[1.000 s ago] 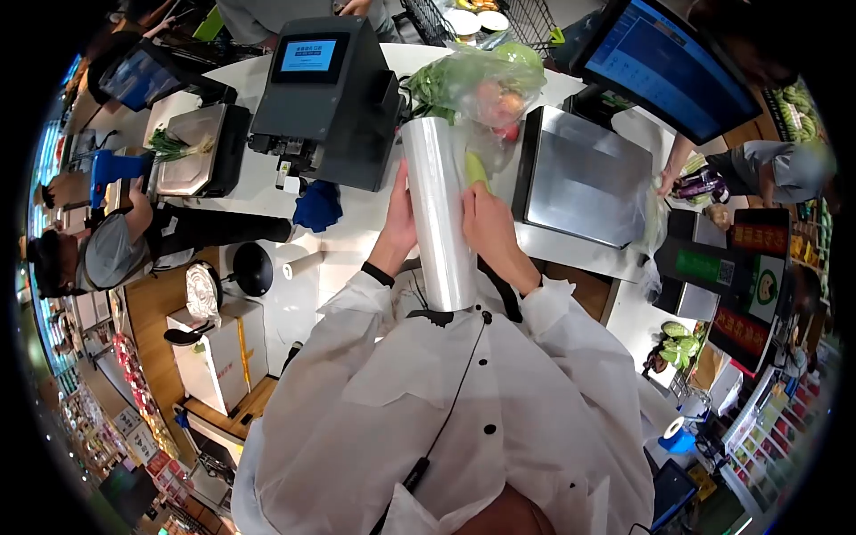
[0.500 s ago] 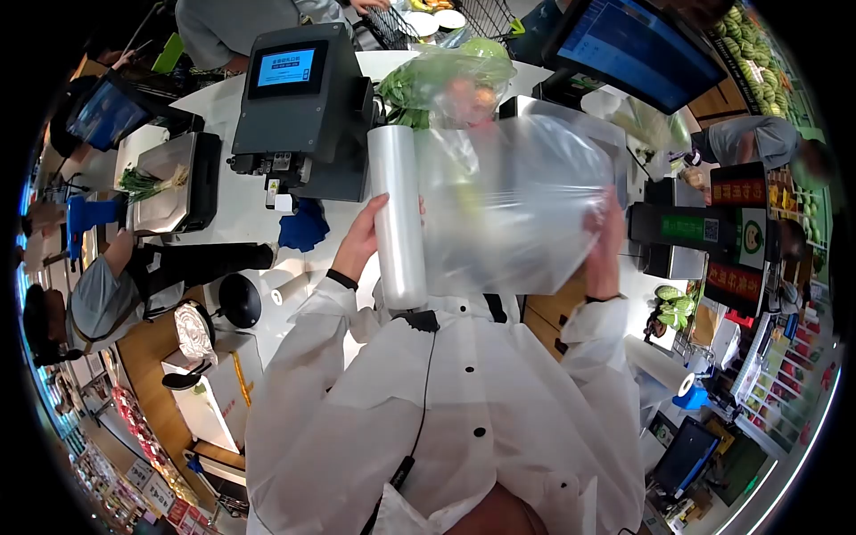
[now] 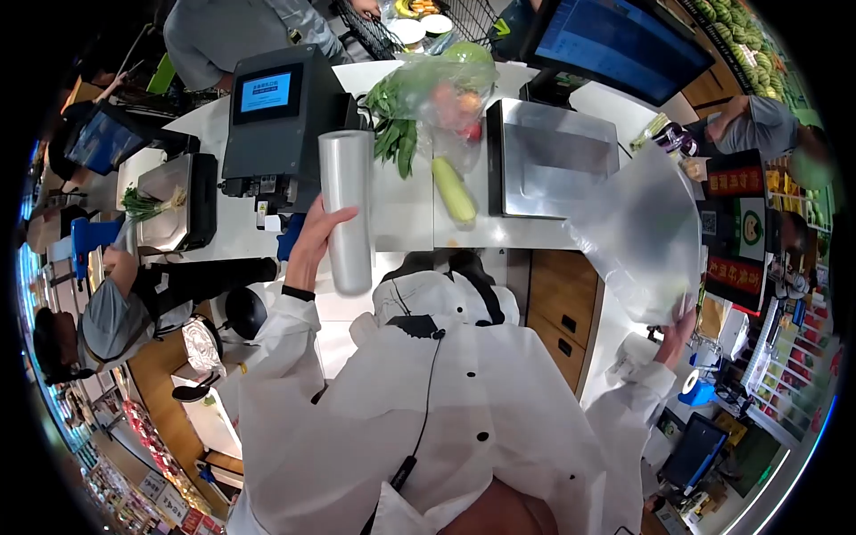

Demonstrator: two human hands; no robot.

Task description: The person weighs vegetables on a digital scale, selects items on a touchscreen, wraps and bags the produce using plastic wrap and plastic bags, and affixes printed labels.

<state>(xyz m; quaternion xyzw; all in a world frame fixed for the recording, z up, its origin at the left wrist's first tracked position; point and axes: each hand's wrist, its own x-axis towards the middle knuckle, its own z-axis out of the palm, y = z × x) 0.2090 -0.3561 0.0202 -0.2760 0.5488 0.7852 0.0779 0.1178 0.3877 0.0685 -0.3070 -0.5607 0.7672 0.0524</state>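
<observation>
My left hand [image 3: 312, 239] is closed round a roll of clear plastic bags [image 3: 347, 218], which stands nearly upright in front of the counter's edge. My right hand [image 3: 678, 337], out at the right, grips the lower end of a loose plastic bag [image 3: 646, 241]; the bag is apart from the roll. On the counter [image 3: 406, 209] between them lies a pale green squash [image 3: 454, 190]. Behind it are leafy greens [image 3: 392, 143] and a clear bag of red produce [image 3: 450, 98]. A scale with a steel plate [image 3: 553, 165] stands right of the squash.
A dark machine with a small blue screen [image 3: 276, 116] stands at the left of the counter. A monitor [image 3: 624, 49] is at the back right. Another scale [image 3: 169, 214] with green onions is farther left. People stand behind the counter and at both sides; a shopping cart [image 3: 423, 31] is opposite.
The bag, stretched beside the roll before, is now separate. My right hand has carried it right and down. My left hand and the roll have shifted left, uncovering the squash and scale.
</observation>
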